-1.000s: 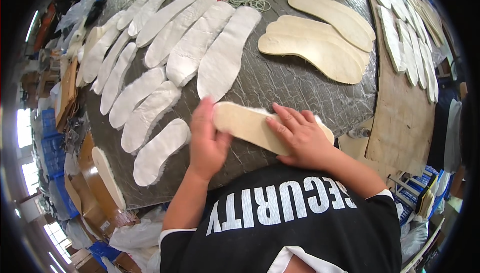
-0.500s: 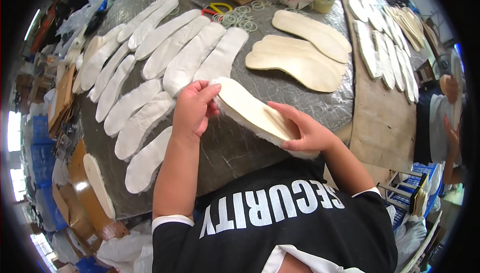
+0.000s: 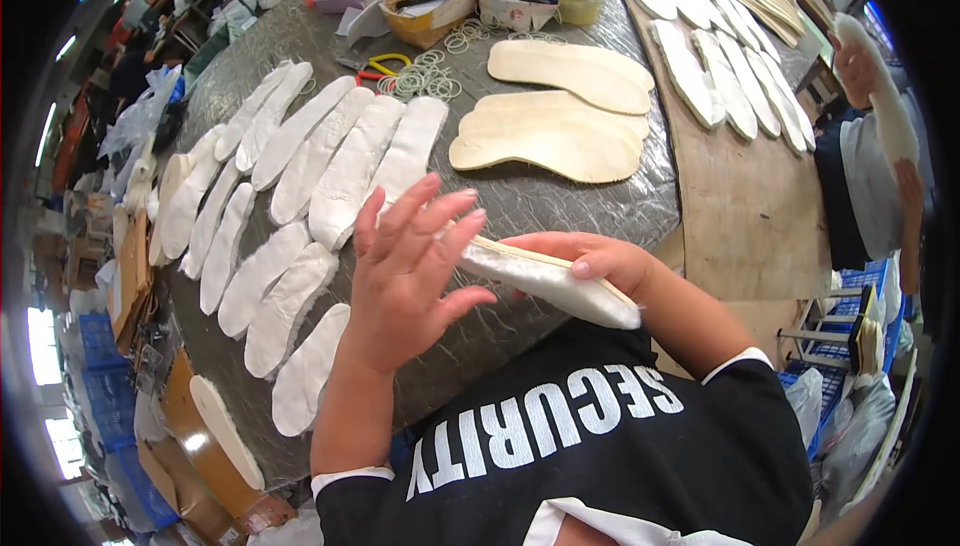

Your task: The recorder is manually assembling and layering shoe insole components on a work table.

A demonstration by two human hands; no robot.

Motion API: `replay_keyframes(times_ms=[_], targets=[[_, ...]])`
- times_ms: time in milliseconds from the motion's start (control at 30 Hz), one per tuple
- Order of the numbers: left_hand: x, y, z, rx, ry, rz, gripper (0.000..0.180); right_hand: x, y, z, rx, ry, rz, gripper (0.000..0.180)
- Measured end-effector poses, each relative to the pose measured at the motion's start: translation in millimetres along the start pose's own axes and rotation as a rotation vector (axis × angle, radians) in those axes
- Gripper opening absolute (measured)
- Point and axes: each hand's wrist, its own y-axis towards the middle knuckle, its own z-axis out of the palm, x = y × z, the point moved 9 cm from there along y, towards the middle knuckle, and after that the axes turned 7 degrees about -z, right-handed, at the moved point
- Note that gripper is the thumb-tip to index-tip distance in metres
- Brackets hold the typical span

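Observation:
My right hand (image 3: 590,261) grips a long insole-shaped piece (image 3: 545,281), tan on its upper edge and white and fuzzy on the face turned toward me, lifted above the near table edge. My left hand (image 3: 405,271) is spread open, fingers up, its palm against the piece's left end. Under both hands lies the grey plastic-wrapped table (image 3: 560,206).
Two rows of white insole pieces (image 3: 330,166) cover the table's left side. Tan insole boards (image 3: 560,131) lie at the middle right, with rubber bands (image 3: 425,71), yellow-handled pliers (image 3: 380,64) and tape rolls behind. More insoles line a wooden board (image 3: 740,176); another person (image 3: 880,146) stands at right.
The insole piece was lying flat on the table under both hands. It has since been lifted and turned on edge, and my left hand has opened flat against it.

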Motion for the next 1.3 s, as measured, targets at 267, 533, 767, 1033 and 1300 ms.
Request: replay_keyframes(times_ms=[267,533,767,1033,1300], targets=[[28.2,-22.4,21.3,0.268,0.025,-0.064,0.033,10.2,2.6,31.3,0.377,-0.795,0.007,0.084],[42.2,-99.0,68.9,0.437,0.157,-0.247,0.079,-27.0,11.5,26.8,0.311,-2.194,0.011,0.071],[42.8,-139.5,110.5,0.644,0.185,-0.332,0.094,-43.5,18.2,5.9,0.117,-2.162,0.091,0.099],[75.0,-120.6,97.9,0.725,-0.497,-0.687,0.036,-35.0,9.0,38.5,0.239,-2.021,-0.409,0.081],[159.0,-70.9,-149.9,-0.123,-0.292,-0.651,0.015,-0.7,22.5,17.1,-0.221,-2.097,-0.552,0.075]])
